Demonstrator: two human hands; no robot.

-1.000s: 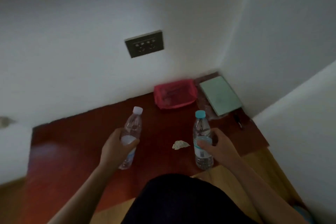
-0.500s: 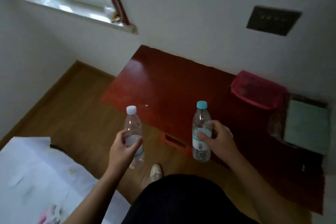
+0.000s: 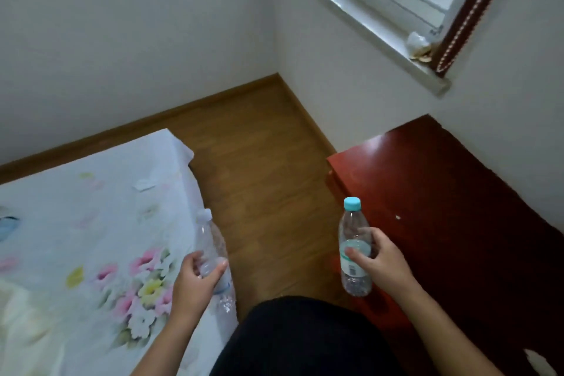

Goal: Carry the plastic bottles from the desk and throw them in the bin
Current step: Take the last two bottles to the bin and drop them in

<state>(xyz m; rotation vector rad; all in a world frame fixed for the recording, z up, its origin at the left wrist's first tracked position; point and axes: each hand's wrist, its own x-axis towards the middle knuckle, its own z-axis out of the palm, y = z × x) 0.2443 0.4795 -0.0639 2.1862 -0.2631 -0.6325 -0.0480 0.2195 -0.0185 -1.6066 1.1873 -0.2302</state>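
— Where do we have the bottles?

— One in each fist, off the desk (image 3: 451, 210). Our right hand (image 3: 385, 262) is wrapped around the blue-capped bottle (image 3: 353, 249), upright by the desk's near corner; our left hand (image 3: 195, 279) clasps the white-capped bottle (image 3: 213, 249), tilted over the bed's (image 3: 91, 238) edge.

— What could go wrong?

— We think thin, empty plastic may buckle and slip if we squeeze unevenly. We see no bin here, so we must turn; bed and desk flank a narrow strip of wooden floor (image 3: 259, 162).
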